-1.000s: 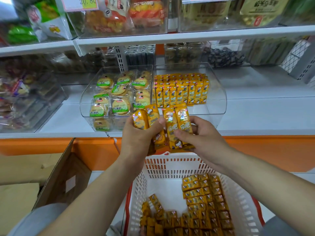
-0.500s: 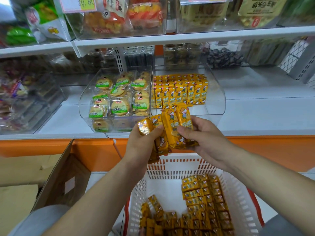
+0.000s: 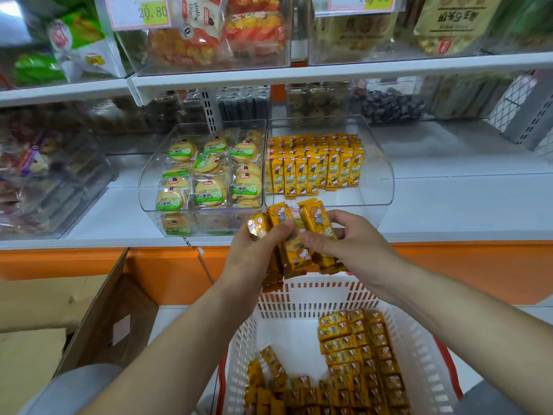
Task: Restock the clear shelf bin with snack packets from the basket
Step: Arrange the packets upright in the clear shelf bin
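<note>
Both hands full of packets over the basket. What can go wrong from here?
1. The packets sit fanned and uneven between the left hand and right hand. The lowest hang below the grip and may slip, probably into the basket.
2. The upright row in the bin could topple if the bunch is pushed against it.
3. The cookie bin adjoins on the left, so a stray packet might land there.
</note>
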